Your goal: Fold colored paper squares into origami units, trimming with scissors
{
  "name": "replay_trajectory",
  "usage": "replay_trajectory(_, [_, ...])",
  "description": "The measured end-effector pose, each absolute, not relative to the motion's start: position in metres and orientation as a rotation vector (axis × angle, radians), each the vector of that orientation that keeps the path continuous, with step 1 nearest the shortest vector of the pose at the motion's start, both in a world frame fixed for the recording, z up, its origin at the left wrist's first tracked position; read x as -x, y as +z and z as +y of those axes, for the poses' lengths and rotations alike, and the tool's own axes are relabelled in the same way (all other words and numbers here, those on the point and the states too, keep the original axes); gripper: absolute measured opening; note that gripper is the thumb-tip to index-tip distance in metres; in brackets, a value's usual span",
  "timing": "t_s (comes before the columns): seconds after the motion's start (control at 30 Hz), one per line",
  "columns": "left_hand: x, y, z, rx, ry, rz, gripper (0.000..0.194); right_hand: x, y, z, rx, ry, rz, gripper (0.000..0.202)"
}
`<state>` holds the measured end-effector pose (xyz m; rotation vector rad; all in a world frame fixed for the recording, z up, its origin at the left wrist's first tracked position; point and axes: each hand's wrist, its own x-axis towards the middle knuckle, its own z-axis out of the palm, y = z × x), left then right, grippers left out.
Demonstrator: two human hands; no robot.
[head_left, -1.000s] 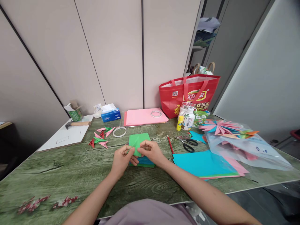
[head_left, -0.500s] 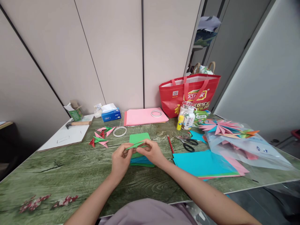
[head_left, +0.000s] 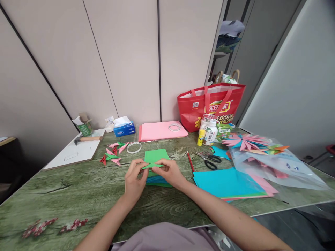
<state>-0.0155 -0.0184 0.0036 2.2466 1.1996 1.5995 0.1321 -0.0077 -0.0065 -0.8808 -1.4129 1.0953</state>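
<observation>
A small folded green paper is pinched between both hands, over a stack of green and blue paper sheets on the table. My left hand grips its left end with thumb and fingers. On the right end, my right hand has its thumb and fingers closed. Folded pink, green and red paper pieces lie to the left, beside a roll of white tape.
Right of the hands are a red pencil, scissors, blue sheets and a plastic bag. Behind stand a glue stick, a white bottle, a red bag and a tissue box. A hammer lies back left.
The green paper has tilted and now lies flatter between my fingers. My right hand has shifted slightly, its fingers lower over the paper.
</observation>
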Motion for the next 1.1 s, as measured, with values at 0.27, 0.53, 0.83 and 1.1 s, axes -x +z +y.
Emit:
replay_trajectory(0.27, [0.016, 0.000, -0.017, -2.304, 1.580, 1.196, 0.016, -0.131, -0.008, -0.006, 0.824, 1.162, -1.342, 0.023])
replay_trajectory(0.53, [0.015, 0.002, -0.018, -2.254, 1.461, 1.150, 0.016, -0.135, -0.010, -0.003, 0.814, 1.133, -1.371, 0.024])
replay_trajectory(0.83, [0.016, 0.004, -0.011, -1.702, 1.379, 1.276, 0.009, -0.138, -0.014, -0.001, 0.808, 1.099, -1.492, 0.029])
replay_trajectory(1.1, [0.019, 0.007, -0.008, -1.890, 1.292, 1.072, 0.008, -0.136, -0.015, 0.001, 0.868, 1.007, -1.381, 0.026])
